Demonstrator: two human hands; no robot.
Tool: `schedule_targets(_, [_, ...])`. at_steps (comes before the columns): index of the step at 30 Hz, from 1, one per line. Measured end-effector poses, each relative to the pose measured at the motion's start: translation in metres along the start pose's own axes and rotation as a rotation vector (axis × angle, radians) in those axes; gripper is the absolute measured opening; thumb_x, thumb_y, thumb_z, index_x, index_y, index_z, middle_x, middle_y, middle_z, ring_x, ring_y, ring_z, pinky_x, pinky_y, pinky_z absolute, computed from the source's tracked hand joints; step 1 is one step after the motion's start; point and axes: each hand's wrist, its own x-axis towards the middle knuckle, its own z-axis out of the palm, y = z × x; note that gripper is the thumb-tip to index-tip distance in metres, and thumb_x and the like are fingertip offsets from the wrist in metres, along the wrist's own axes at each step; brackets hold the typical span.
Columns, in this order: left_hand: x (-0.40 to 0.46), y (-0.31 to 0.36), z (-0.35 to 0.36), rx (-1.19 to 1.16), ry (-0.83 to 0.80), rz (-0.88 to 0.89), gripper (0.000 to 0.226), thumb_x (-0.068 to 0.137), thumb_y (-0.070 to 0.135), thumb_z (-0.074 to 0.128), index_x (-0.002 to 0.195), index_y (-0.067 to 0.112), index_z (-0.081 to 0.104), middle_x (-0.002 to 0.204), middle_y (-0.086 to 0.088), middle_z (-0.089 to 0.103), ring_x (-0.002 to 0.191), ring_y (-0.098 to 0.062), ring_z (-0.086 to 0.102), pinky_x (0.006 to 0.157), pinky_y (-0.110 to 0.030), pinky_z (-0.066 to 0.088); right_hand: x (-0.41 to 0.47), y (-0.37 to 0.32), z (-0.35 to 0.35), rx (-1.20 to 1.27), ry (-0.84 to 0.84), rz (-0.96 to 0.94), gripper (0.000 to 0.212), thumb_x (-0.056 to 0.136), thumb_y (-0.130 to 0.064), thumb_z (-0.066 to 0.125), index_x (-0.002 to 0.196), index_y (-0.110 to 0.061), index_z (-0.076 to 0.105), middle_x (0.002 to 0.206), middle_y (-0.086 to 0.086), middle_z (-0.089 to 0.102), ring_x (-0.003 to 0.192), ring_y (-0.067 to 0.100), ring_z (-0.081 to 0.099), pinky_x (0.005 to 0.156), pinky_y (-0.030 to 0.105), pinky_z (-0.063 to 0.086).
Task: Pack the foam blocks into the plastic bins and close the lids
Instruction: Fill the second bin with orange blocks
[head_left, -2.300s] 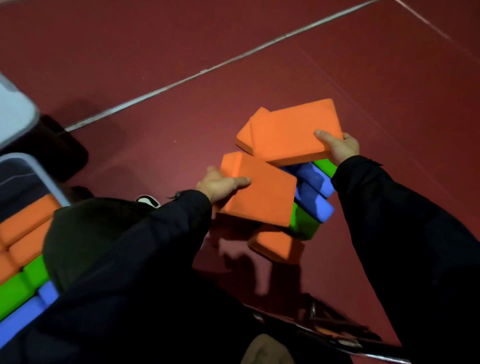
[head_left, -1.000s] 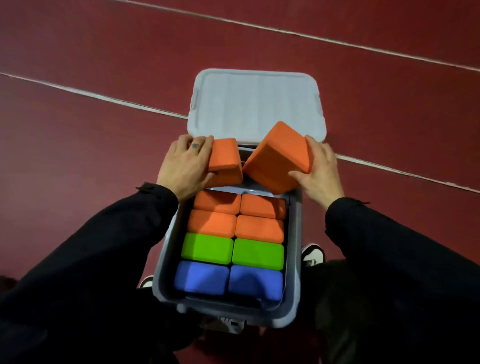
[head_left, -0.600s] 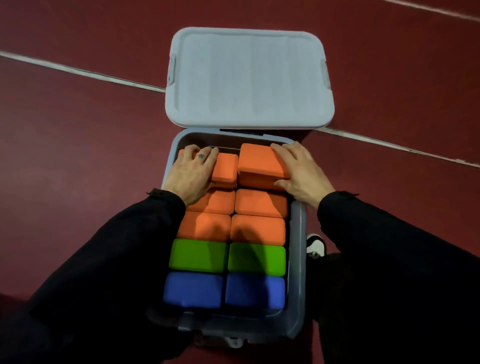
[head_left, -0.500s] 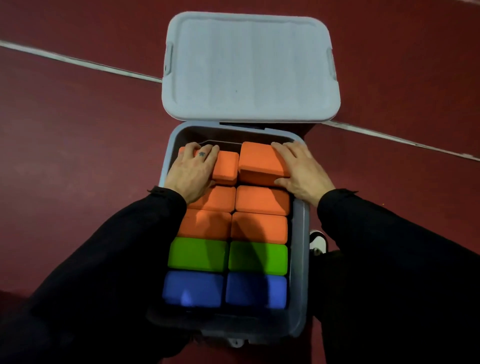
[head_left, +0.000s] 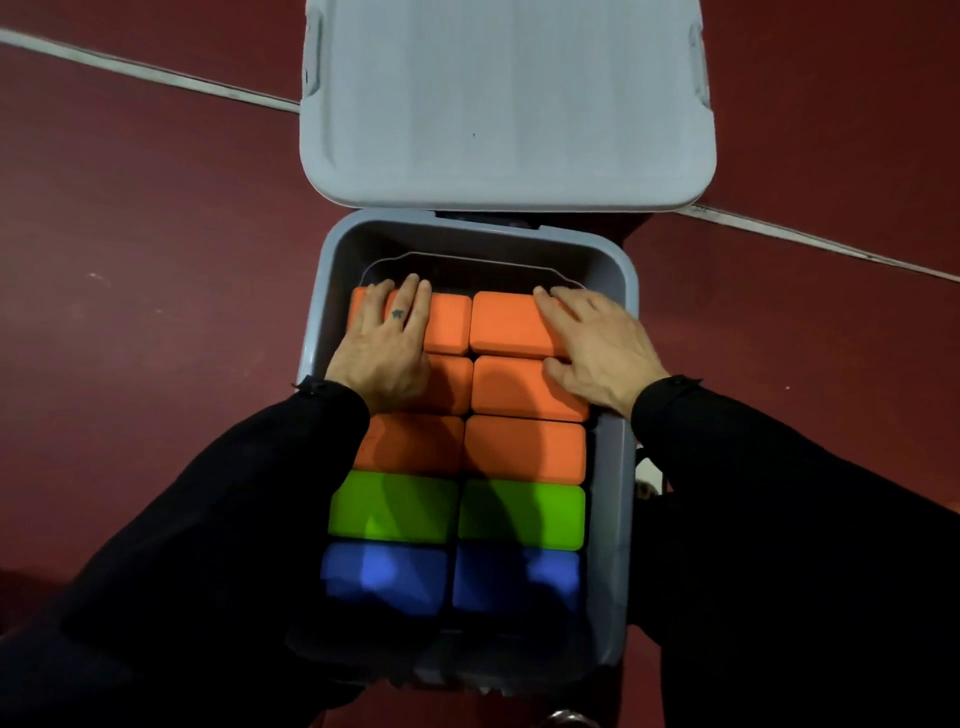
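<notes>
A grey plastic bin (head_left: 616, 467) stands on the floor in front of me, its lid (head_left: 504, 104) lying open beyond the far rim. Inside, foam blocks fill two columns: blue (head_left: 384, 577) nearest me, then green (head_left: 395, 506), then several orange ones. My left hand (head_left: 384, 348) lies flat on the farthest left orange block (head_left: 448, 323), fingertips at its far edge. My right hand (head_left: 597, 348) lies flat on the farthest right orange block (head_left: 506, 325). Both blocks sit level with their neighbours. A narrow gap stays between them and the bin's far wall.
Dark red floor (head_left: 156, 312) surrounds the bin, crossed by a pale seam line (head_left: 156, 78). My black sleeves cover the bin's near corners. A shoe (head_left: 649, 475) shows just right of the bin.
Both hands carried an orange block from the floor pile to the bin, lowered them into the far row and now press them flat. The view has closed in on the bin.
</notes>
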Motion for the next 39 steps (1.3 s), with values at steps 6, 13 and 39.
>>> schedule_targets(6, [-0.001, -0.001, 0.018, -0.063, 0.071, 0.068, 0.082, 0.093, 0.064, 0.028, 0.163, 0.026, 0.007, 0.168, -0.022, -0.004, 0.154, -0.045, -0.004, 0.123, -0.059, 0.003, -0.001, -0.020, 0.020, -0.051, -0.058, -0.003, 0.090, 0.094, -0.078, 0.022, 0.164, -0.026, -0.001, 0.169, 0.020, -0.005, 0.157, 0.037, -0.004, 0.127, 0.053, 0.006])
schedule_targets(13, [-0.004, 0.008, 0.030, 0.046, 0.186, 0.070, 0.079, 0.101, 0.069, 0.021, 0.161, 0.018, 0.018, 0.168, -0.020, 0.008, 0.156, -0.035, 0.008, 0.122, -0.061, 0.011, -0.002, -0.044, 0.049, 0.036, -0.027, 0.070, 0.096, 0.097, -0.076, 0.019, 0.163, -0.010, -0.004, 0.171, 0.008, -0.013, 0.157, 0.027, -0.014, 0.127, 0.050, -0.003])
schedule_targets(39, [-0.101, 0.034, 0.071, -0.002, 0.242, 0.025, 0.066, 0.104, 0.050, 0.035, 0.161, 0.018, 0.025, 0.169, -0.013, 0.015, 0.156, -0.033, 0.012, 0.117, -0.070, 0.012, -0.075, -0.107, 0.071, 0.157, 0.082, 0.163, 0.068, 0.104, -0.053, 0.026, 0.163, -0.019, 0.017, 0.171, 0.013, 0.007, 0.158, 0.033, 0.004, 0.126, 0.054, 0.009])
